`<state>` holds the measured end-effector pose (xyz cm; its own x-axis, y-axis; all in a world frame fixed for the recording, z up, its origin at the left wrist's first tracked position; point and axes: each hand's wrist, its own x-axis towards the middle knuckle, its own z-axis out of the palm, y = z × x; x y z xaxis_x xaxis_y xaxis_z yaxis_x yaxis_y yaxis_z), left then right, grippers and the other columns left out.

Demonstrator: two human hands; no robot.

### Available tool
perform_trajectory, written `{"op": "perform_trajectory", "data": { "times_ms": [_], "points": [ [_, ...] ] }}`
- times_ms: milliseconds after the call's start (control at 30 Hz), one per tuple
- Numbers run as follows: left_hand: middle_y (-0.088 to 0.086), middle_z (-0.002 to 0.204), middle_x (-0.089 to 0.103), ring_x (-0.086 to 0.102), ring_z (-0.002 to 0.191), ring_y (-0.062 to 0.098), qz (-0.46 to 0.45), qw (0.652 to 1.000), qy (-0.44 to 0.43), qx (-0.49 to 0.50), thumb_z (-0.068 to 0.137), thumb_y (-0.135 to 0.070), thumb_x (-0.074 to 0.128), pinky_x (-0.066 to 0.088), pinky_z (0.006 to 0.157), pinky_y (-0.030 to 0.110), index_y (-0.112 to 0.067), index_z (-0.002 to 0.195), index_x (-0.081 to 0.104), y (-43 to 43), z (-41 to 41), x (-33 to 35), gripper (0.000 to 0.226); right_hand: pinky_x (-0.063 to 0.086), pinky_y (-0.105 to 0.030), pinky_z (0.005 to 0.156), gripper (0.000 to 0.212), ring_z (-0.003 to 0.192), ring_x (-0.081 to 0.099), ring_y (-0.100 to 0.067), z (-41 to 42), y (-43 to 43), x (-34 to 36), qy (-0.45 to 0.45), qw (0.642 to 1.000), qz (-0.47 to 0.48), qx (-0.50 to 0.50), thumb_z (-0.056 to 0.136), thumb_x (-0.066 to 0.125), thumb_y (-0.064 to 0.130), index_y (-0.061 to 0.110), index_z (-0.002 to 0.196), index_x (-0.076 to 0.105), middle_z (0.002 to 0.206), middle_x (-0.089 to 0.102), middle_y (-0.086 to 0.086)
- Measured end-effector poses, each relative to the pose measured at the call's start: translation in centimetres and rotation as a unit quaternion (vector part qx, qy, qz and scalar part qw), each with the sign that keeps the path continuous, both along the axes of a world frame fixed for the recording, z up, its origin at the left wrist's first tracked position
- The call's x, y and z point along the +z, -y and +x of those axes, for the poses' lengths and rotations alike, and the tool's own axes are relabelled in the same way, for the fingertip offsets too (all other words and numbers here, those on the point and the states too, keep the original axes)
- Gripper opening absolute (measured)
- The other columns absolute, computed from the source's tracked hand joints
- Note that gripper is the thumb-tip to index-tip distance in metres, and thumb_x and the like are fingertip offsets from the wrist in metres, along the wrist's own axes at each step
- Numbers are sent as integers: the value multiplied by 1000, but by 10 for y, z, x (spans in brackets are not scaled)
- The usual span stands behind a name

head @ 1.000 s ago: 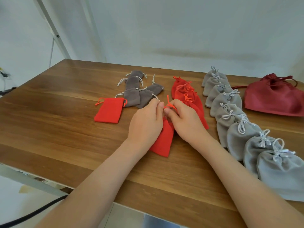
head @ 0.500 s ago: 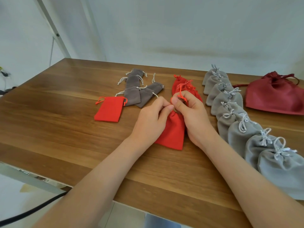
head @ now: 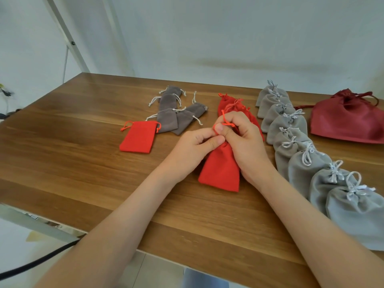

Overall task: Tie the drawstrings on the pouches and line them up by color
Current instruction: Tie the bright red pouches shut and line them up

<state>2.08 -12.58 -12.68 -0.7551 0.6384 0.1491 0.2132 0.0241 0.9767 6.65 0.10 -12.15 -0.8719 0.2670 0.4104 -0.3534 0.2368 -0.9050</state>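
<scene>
Pinching the cord [head: 225, 122], left hand [head: 195, 146] and right hand [head: 244, 142] have just cinched the pouch [head: 220, 169] mid bench [head: 72, 163]; knot's next.

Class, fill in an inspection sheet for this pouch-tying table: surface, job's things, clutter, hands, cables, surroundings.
Surface: wooden table, pouches lying on it.
Job's things: red pouch held in both hands, drawstring looped above; spare red pouch flat, untied; red row behind the hands; light grey row tied; dark grey pouches untied, overlapping.
Clutter: dark red bag, far right.
Hands: left hand pinches the red pouch's neck; right hand grips the drawstring.
Cables: black cable below the table's near-left edge.
Surroundings: white wall, metal post.
</scene>
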Motion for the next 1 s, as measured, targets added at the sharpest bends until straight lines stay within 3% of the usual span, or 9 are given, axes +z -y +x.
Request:
{"op": "perform_trajectory", "data": {
  "times_ms": [200, 267, 400, 467, 567, 667, 767, 900, 1000],
  "points": [
    [19, 82, 60, 49, 77, 16, 28, 997, -2, 77, 91, -31, 57, 38, 71, 37, -4, 94, 67, -2, -2, 2, 30, 42, -18, 72, 4, 73, 52, 4, 0, 3, -1, -15, 999, -6, -38, 90, 59, 19, 20, 93, 57, 79, 57, 15],
    [5, 77, 59, 47, 74, 11, 55, 991, -7, 122, 93, -28, 56, 37, 69, 35, -11, 84, 68, -1, -4, 2, 23, 43, -23, 70, 15, 72, 51, 1, -1, 4, -4, 7, 999, 5, -42, 84, 63, 27, 22, 96, 55, 77, 55, 14],
    [14, 99, 68, 60, 95, 24, 78, 984, 2, 158, 87, -30, 61, 45, 91, 49, -27, 84, 75, -2, -5, 3, 14, 44, -24, 71, 15, 75, 55, 0, -3, 6, -3, 27, 999, 5, -19, 82, 66, 18, 19, 93, 57, 79, 59, 12],
    [19, 108, 66, 60, 107, 32, 114, 982, 52, 139, 85, -27, 63, 43, 100, 54, -24, 86, 75, -2, -5, 5, 13, 47, -26, 73, 19, 78, 55, 1, -3, 4, -2, 27, 1000, 9, -14, 83, 68, 9, 22, 90, 55, 86, 61, 11],
    [20, 105, 65, 60, 105, 35, 141, 979, 93, 117, 85, -18, 64, 42, 102, 52, -13, 88, 73, -2, -6, 4, 11, 48, -29, 77, 21, 77, 55, 2, -2, 4, -3, 46, 998, 45, -22, 82, 69, 7, 22, 87, 54, 85, 61, 12],
    [21, 93, 60, 55, 91, 31, 145, 977, 112, 113, 81, -18, 69, 43, 91, 48, -12, 76, 67, -2, -5, 5, 8, 47, -28, 75, 16, 77, 57, -3, -1, 5, -3, 46, 996, 73, -35, 82, 71, 12, 19, 86, 57, 82, 61, 14],
    [16, 86, 59, 53, 84, 26, 152, 974, 110, 125, 80, -16, 72, 43, 79, 40, -13, 69, 54, 0, -6, 6, 20, 42, -14, 70, 10, 76, 56, 1, 2, 4, -3, 25, 989, 133, -55, 85, 68, 20, 14, 87, 61, 81, 63, 10],
    [4, 75, 65, 58, 69, 12, 136, 975, 101, 143, 89, -10, 61, 47, 67, 25, -12, 76, 63, 0, -2, 9, 13, 34, -9, 62, 15, 67, 51, 5, 4, 0, -2, 1, 971, 216, -99, 92, 59, 22, 12, 81, 61, 66, 57, 13],
    [-3, 73, 67, 59, 64, 7, 126, 973, 90, 169, 91, -11, 59, 49, 62, 19, -8, 80, 67, 1, -3, 11, 15, 35, -7, 67, 1, 70, 50, 7, 1, -6, -1, 10, 967, 232, -108, 91, 59, 13, 14, 91, 60, 71, 52, 17]
  ]
}}
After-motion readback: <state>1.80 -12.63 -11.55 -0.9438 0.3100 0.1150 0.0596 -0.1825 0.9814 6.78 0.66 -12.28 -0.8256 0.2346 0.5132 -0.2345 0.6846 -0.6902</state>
